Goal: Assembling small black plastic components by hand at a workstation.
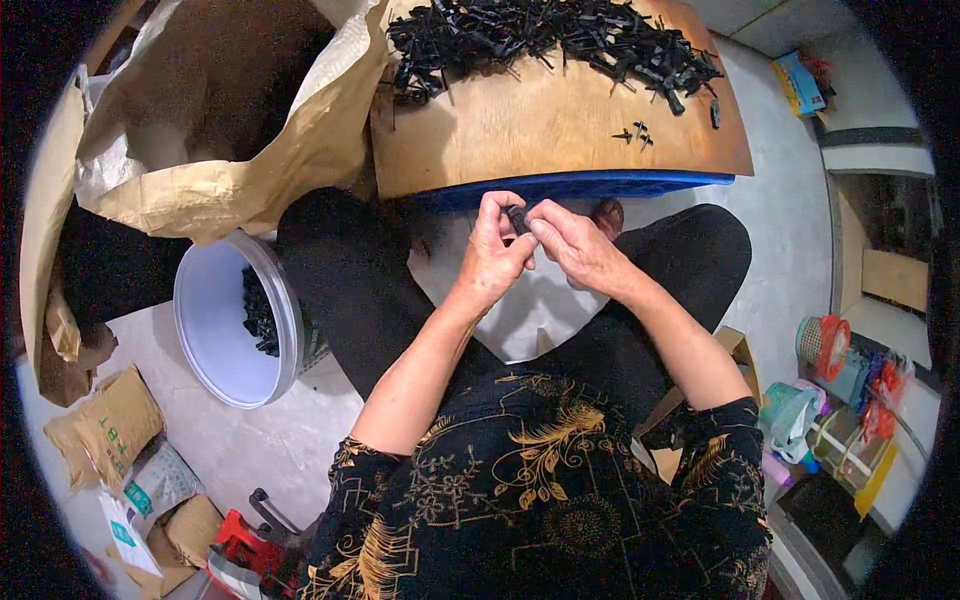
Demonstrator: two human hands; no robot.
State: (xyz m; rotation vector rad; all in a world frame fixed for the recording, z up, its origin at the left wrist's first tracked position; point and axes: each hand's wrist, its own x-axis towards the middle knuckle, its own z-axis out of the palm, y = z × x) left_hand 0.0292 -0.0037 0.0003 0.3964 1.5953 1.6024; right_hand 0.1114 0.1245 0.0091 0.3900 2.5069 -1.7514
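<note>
Pinching a small, black, plastic-looking piece between curled fingers and thumb, the left hand has a narrow grip. The right hand meets it there, fingertips bunched against the piece; I can't tell whether they clasp it too. Both are between the seated person's spread knees, just short of the table, a smooth, pale-brown wooden top above a blue edge. Spiky black parts tangle along its far side. Leftward, a round, smooth white bucket contains black pieces, beside a crinkled tan paper sack.
</note>
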